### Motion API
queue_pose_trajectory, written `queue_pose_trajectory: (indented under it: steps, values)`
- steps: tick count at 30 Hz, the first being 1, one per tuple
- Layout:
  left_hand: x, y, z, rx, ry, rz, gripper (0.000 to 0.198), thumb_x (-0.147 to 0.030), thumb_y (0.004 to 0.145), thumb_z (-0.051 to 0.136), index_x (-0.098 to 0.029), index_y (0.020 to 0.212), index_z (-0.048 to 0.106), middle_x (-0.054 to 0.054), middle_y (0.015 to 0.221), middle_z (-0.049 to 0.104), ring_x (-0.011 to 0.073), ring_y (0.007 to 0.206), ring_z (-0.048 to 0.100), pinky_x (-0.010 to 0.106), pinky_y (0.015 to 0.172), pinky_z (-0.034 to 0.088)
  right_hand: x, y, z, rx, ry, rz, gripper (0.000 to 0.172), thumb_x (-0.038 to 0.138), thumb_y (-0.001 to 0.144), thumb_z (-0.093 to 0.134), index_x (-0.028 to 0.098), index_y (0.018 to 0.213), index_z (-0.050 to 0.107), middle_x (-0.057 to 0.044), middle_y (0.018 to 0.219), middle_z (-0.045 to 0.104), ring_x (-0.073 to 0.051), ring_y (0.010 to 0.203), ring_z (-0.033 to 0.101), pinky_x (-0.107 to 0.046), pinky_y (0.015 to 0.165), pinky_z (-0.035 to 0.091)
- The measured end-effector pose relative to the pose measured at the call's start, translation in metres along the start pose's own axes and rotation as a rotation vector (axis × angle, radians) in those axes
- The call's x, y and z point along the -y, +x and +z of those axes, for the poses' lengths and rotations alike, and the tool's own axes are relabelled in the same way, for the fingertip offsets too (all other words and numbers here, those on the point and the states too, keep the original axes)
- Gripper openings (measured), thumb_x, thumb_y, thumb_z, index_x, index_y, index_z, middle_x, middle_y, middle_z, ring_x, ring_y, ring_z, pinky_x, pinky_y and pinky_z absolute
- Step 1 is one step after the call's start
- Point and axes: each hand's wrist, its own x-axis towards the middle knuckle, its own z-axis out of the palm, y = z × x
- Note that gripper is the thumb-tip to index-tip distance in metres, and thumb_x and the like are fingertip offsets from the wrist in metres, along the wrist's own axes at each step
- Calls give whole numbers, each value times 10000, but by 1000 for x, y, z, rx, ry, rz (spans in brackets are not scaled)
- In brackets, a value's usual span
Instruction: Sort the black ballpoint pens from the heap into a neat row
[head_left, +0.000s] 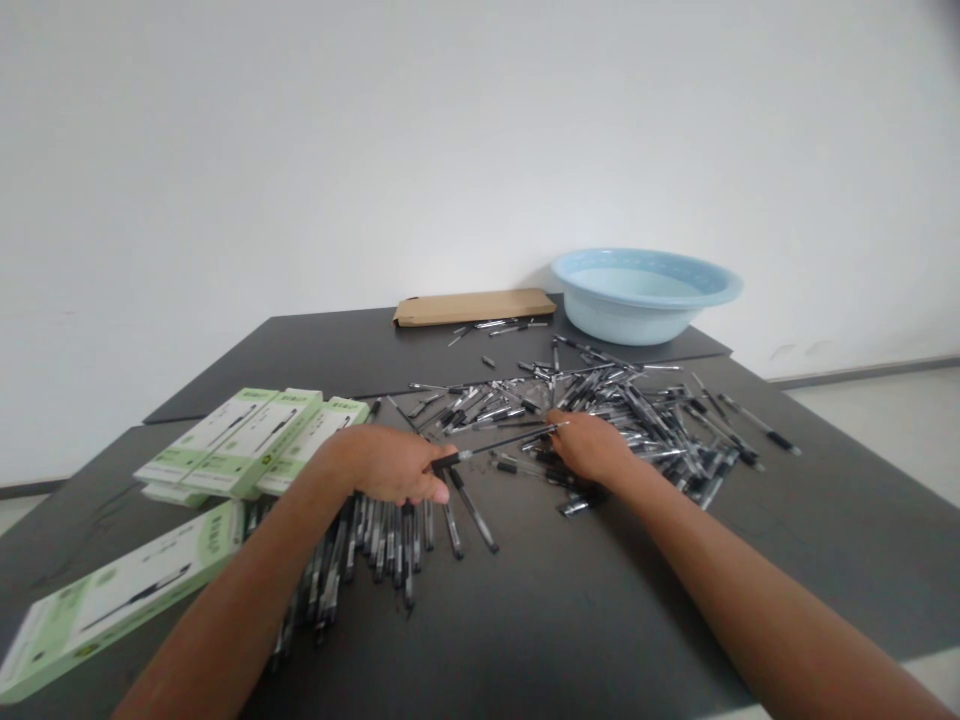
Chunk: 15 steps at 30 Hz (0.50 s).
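My left hand is closed on a clear-barrelled pen with a black end. The pen points right, and its thin tip reaches my right hand. Below my left hand lie many similar pens, roughly side by side. My right hand rests at the near left edge of a loose heap of pens, its fingers curled down among them. What those fingers grip is hidden.
Green-and-white pen boxes are stacked at the left, with another box nearer me. A flat brown carton and a light-blue basin stand at the back by the wall. A few pens lie before the carton.
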Motion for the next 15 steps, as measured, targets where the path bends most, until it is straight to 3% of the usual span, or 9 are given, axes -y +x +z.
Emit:
queue_pose_trajectory:
  steps: [5, 11, 15]
  values:
    - [-4, -2, -3, 70, -80, -23, 633, -336, 943, 482, -72, 1508, 367, 134, 1015, 776, 231, 897, 717, 255, 697, 502, -1, 0, 0, 14, -2, 0, 253, 218, 925, 441, 170, 1113, 603, -156, 1034, 722, -286, 960, 688, -339, 746, 456]
    - [3, 2, 2, 44, -104, 21, 487, -336, 930, 490, -101, 1351, 557, 118, 939, 785, 237, 836, 720, 267, 684, 509, -2, 1, 3, -1, -22, 15, 247, 304, 938, 491, 159, 1113, 587, -167, 1079, 713, -306, 998, 680, -345, 756, 460]
    - [7, 4, 5, 27, -140, 50, 458, -353, 909, 504, -116, 1288, 600, 108, 897, 786, 245, 797, 720, 273, 647, 513, -1, 1, 3, -1, -24, 6, 223, 272, 945, 467, 160, 1098, 584, -161, 1051, 719, -302, 973, 686, -338, 730, 452]
